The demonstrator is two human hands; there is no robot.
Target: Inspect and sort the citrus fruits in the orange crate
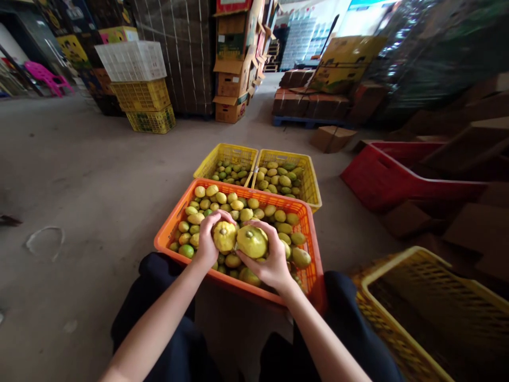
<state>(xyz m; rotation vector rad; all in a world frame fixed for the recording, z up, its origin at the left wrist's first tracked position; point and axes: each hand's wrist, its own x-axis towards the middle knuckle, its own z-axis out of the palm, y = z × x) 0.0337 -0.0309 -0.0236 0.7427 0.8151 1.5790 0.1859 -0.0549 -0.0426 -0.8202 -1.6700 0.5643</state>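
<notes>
Above an orange crate [318,254] full of yellow and green lemons, my left hand [209,233] is wrapped round a yellow lemon [225,236]. A larger yellow-green lemon [252,242] is held in my right hand [274,257], with the thumb below it and the fingers over its far side. The two held fruits are side by side, nearly touching, stem ends facing up at me. Beneath them lie loose lemons, among them a green one [186,250] near the crate's left corner.
Behind the orange crate stand two yellow crates [318,196] with more lemons. A yellow crate [397,260] is at the lower right, and a red bin [369,175] with cardboard lies beyond it. Stacked crates [141,95] and boxes stand farther back.
</notes>
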